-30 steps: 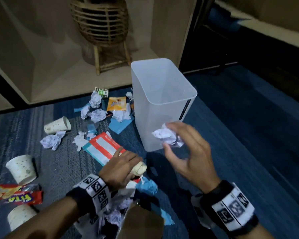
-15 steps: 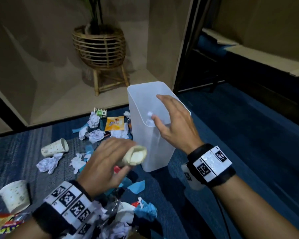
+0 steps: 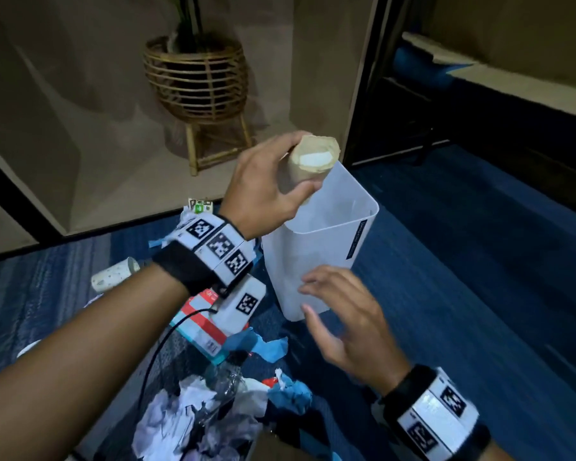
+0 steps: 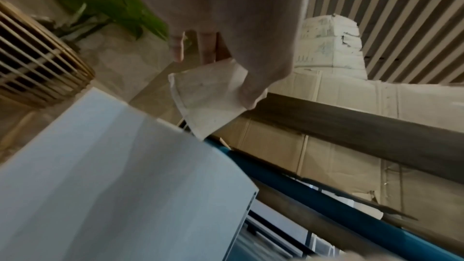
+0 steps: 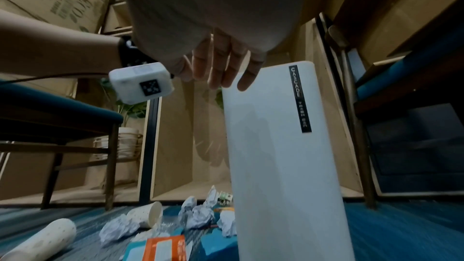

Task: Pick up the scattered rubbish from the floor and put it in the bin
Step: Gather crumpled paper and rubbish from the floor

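Rubbish is going in: left hand [image 3: 263, 184] is gripping a crushed paper cup [image 3: 310, 163] over the bin [image 3: 333, 241], ready for dropping. Right hand [image 3: 343, 321], fingers relaxed and holding nothing, is hovering near the bin's near wall.

Left hand raised and gripping; right hand low with fingers extended.

The left hand [image 3: 266, 181] is held forward at the end of an extended forearm, its fingers and thumb curled round a crushed paper cup [image 3: 313, 161], whose open mouth projects just beyond the fingertips. A marker-covered band sits on the left wrist [image 3: 213, 247]. The right hand [image 3: 343, 321] is positioned lower and nearer the body, palm turned inward, fingers [image 5: 226, 62] straight and slightly spread, holding nothing. The right wrist [image 3: 436, 417] carries a similar marker band.
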`<act>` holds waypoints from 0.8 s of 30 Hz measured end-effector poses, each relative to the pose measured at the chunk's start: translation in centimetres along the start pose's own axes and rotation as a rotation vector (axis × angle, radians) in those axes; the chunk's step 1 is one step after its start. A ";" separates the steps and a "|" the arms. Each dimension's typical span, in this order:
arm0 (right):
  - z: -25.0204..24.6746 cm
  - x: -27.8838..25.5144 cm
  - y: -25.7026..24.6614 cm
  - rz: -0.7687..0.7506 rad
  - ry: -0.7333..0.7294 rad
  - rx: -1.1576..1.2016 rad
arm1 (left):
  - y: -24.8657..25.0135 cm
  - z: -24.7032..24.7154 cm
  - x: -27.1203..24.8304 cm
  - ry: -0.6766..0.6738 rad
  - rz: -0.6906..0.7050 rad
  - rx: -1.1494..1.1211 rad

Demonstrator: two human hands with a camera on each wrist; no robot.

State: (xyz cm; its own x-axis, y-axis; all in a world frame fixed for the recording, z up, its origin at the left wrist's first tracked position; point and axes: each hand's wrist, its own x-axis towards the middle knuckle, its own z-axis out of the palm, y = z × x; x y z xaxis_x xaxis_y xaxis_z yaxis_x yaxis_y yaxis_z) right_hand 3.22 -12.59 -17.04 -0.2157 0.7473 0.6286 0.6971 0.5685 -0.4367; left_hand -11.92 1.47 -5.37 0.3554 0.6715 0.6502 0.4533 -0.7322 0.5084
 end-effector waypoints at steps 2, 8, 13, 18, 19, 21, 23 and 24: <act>0.7 -0.9 0.2 0.016 -0.044 0.008 | -0.4 1.2 0.3 -0.068 -0.059 0.025; 1.9 -2.9 0.9 0.057 -0.127 -0.014 | -2.5 2.4 -0.7 -0.262 -0.198 0.153; 2.7 -6.1 2.5 0.125 -0.379 -0.013 | -1.4 -0.4 -4.1 -0.115 -0.007 0.157; 4.9 -9.6 4.2 0.351 -0.778 -0.036 | -0.4 -0.3 -13.2 -0.381 -0.064 0.070; 5.5 -10.0 4.2 0.363 -0.821 -0.047 | -0.7 0.4 -15.4 -0.498 -0.138 0.050; 6.7 -10.5 4.1 0.401 -0.880 -0.077 | -1.5 1.9 -19.6 -0.708 -0.239 0.034; 7.9 -10.8 3.9 0.449 -0.918 -0.114 | -2.3 3.4 -23.4 -0.903 -0.254 0.042; 8.4 -11.0 3.8 0.466 -0.936 -0.128 | -2.5 4.0 -24.8 -0.990 -0.246 0.063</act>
State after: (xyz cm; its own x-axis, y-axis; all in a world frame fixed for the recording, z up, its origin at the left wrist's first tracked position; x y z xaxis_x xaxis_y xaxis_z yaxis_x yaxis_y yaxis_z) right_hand 2.48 -15.74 -30.99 -0.3116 0.8813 -0.3554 0.9022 0.1570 -0.4017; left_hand -18.57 -12.87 -25.03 0.7495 0.6165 -0.2412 0.6371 -0.5727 0.5158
